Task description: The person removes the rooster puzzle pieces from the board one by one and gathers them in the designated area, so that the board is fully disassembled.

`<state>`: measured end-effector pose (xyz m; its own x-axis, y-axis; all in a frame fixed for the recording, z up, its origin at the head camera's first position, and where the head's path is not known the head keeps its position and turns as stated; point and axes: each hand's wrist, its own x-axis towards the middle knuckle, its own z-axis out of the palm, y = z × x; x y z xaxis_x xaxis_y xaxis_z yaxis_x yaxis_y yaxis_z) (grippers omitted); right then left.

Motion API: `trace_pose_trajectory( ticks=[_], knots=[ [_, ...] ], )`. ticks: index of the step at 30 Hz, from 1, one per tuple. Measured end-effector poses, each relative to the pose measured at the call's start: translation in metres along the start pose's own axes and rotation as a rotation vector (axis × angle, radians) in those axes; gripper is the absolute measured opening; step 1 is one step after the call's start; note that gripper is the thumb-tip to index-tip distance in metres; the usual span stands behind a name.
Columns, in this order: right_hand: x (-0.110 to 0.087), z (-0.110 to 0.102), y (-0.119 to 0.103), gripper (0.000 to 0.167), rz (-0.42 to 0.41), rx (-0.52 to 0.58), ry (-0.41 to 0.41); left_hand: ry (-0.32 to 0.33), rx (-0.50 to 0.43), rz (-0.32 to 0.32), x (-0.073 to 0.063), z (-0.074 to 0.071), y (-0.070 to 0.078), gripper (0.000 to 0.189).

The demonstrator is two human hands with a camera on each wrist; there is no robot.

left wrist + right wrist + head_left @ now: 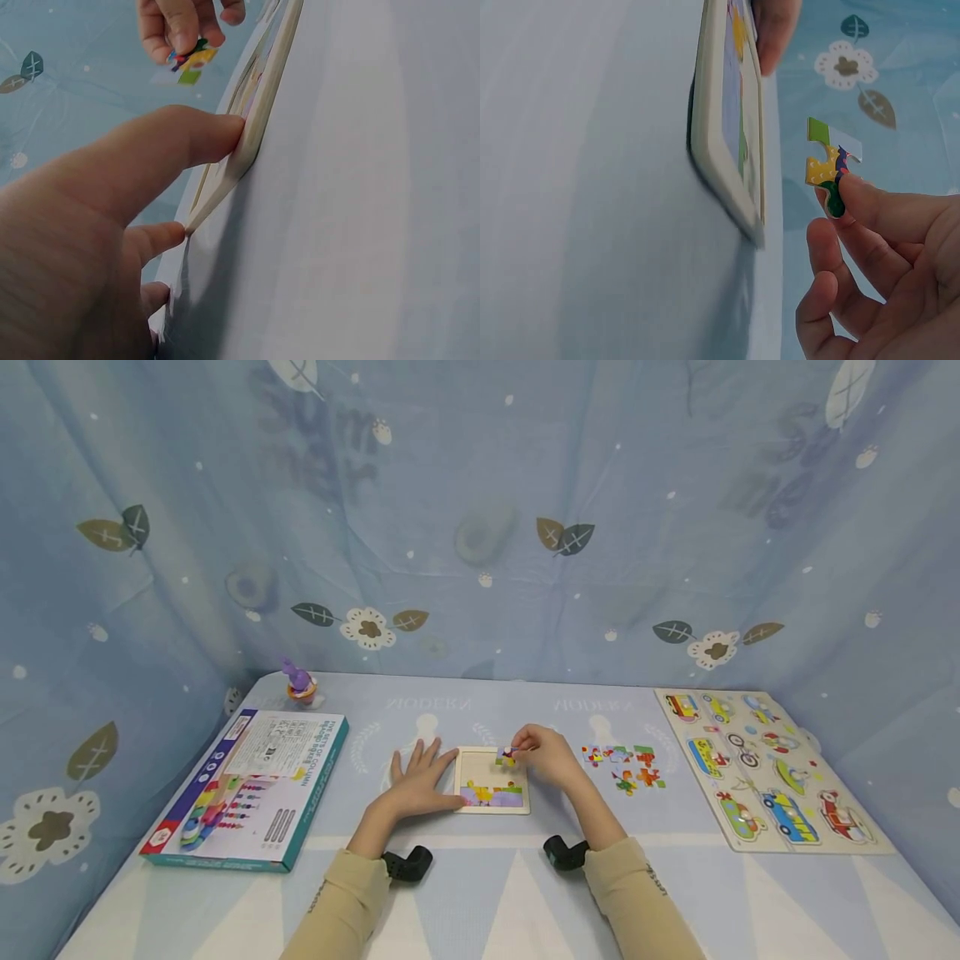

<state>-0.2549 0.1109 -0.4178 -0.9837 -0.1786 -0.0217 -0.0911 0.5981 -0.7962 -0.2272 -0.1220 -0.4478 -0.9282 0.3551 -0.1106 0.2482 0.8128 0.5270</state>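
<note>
A jigsaw puzzle piece [826, 161] in green, yellow and dark blue is pinched between the thumb and fingers of my right hand [546, 755]. It is held over the upper right part of a pale wooden puzzle tray [459, 772]. Joined pieces [491, 795] in lilac, yellow and green fill the bottom of that tray, and its bare base shows above them. My left hand [416, 785] lies at the tray's left side with its fingers spread. The left thumb [214, 137] touches the tray's rim near the lower corner, and a fingertip meets the edge farther up.
Several loose puzzle pieces [619, 755] lie right of my right hand. A board with vehicle pictures [750, 760] is at the far right. On the left lies a boxed toy set [247, 785], with a small purple figure [300, 681] behind it. A patterned curtain [480, 527] hangs behind the table.
</note>
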Motion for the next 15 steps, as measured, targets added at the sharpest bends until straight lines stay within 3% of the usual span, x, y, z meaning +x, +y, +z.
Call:
trace_pose_trajectory(
  ticks=[15],
  knots=[
    [-0.015, -0.048, 0.033, 0.009, 0.045, 0.008, 0.080, 0.005, -0.002, 0.028, -0.003, 0.001, -0.001, 0.078]
  ],
)
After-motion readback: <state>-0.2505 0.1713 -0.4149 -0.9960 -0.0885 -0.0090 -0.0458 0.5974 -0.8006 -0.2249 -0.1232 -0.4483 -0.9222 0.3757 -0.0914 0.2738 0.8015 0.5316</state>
